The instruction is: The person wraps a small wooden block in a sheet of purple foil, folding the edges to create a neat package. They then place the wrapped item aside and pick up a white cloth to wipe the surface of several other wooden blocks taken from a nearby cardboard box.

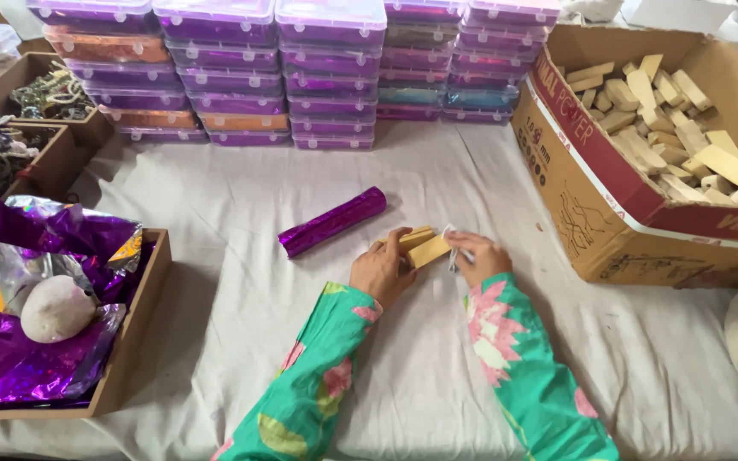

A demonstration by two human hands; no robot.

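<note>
Holding two small wooden blocks (pixel 421 246) together at the middle of the cloth-covered table (pixel 215 213).

Left hand (pixel 381 271) curled round the near end of the blocks, fingers pressed together; right hand (pixel 481 257) pinching something small and pale, maybe tape (pixel 452 248), against the far end. Apparently the binding step; calls for a firm, aligned grip. Purple foil roll (pixel 332 221) just beyond, towards the stacked purple boxes (pixel 301 68); cardboard box of blocks (pixel 642 171) at the right edge.
</note>
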